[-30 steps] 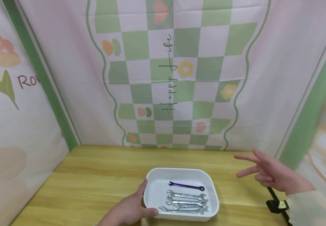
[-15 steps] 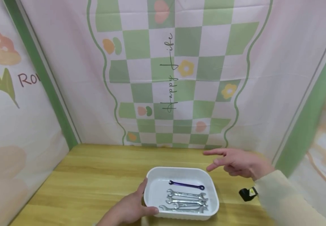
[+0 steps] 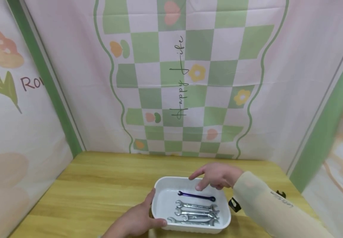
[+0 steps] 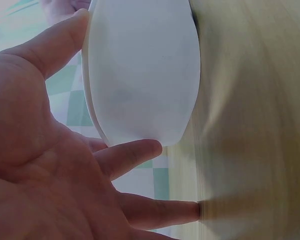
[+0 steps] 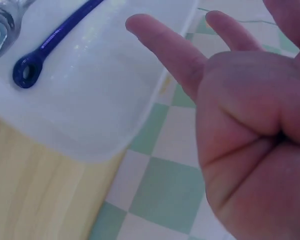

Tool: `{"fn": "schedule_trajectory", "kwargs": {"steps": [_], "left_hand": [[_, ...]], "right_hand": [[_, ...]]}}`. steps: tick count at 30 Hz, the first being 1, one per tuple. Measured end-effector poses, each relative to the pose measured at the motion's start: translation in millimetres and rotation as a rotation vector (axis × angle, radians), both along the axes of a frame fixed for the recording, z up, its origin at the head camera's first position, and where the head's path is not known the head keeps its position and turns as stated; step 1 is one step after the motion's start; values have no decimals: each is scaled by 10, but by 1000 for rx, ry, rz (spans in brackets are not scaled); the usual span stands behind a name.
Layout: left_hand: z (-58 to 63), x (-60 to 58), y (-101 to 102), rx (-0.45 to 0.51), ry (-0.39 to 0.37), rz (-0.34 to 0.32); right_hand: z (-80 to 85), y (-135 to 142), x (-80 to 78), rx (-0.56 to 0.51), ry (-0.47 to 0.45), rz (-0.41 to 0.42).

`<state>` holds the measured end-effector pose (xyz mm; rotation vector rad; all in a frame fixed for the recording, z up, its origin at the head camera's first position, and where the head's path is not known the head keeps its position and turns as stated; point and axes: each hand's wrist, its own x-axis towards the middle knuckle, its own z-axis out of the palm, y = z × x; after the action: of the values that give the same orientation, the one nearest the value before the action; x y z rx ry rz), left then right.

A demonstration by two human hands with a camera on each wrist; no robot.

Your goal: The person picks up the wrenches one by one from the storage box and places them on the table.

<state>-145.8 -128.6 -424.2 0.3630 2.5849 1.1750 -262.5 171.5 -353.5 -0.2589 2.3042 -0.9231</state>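
Note:
A white plastic tray (image 3: 163, 198) stands on the wooden table. My left hand (image 3: 135, 218) rests against its left end, thumb on the near corner of the rim. In the left wrist view the fingers (image 4: 130, 156) are spread and fairly straight, one tip touching the tray's side. Within the tray lie a purple-blue combination wrench (image 3: 196, 196) at the back and several silver open-end wrenches (image 3: 196, 206) nearer the front. My right hand (image 3: 217, 175) hovers over the tray's back right part, above the purple-blue wrench. Its thumb and forefinger are extended and apart, holding nothing.
The wooden table (image 3: 106, 178) extends around the tray. Behind it hangs a green-and-white checked cloth (image 3: 171, 132). A small black object (image 3: 281, 194) shows beyond the right sleeve (image 3: 266, 198), at the table's right side.
My right hand has moved left from the table's right side to above the tray, thumb and forefinger pointing down at the wrenches. The left hand, tray and wrenches have stayed put.

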Motion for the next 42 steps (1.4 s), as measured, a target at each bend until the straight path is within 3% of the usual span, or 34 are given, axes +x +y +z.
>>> {"fn": "schedule_trajectory", "kwargs": {"steps": [8, 14, 21, 33, 42], "left_hand": [[-10, -10, -4, -11, -5, 3], [-23, -20, -9, -16, -8, 5], [-22, -28, -3, -26, -15, 4], [-11, -18, -2, -30, 2, -1], [-15, -48, -7, -22, -33, 24]], "right_hand": [[-151, -164, 32, 5, -48, -37], [-191, -224, 37, 47, -42, -41], [-231, -257, 48, 20, -73, -27], [-342, -386, 81, 281, 201, 84], [-371, -431, 91, 326, 225, 80]]}}
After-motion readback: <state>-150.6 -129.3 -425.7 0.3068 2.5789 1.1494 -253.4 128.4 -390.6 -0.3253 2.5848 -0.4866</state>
